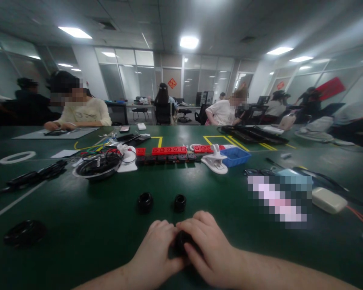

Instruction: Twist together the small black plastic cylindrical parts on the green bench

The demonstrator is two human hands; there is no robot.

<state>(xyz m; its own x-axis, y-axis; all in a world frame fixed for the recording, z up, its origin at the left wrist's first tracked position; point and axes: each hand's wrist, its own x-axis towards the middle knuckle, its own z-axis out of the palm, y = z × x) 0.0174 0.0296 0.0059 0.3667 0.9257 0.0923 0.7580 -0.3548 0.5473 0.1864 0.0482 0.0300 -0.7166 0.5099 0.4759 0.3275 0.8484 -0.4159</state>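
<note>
Close in front of me, my left hand (157, 250) and my right hand (208, 246) come together around a dark, rounded black piece (183, 241). Fingers of both hands curl over it and hide most of its shape. Just beyond them, two small black ring-shaped pieces (145, 201) stand apart on the green table (109, 217), each with a hollow in its middle. A wider glossy black ring-shaped piece (24, 233) lies off to the left.
Across the table runs a row of red and black blocks (169, 155), between a round tray of wires (97, 167) and a white clip stand (214, 161). A blue bin (236, 156) sits beside the stand. Black cables (38, 177) lie left. People sit beyond the table.
</note>
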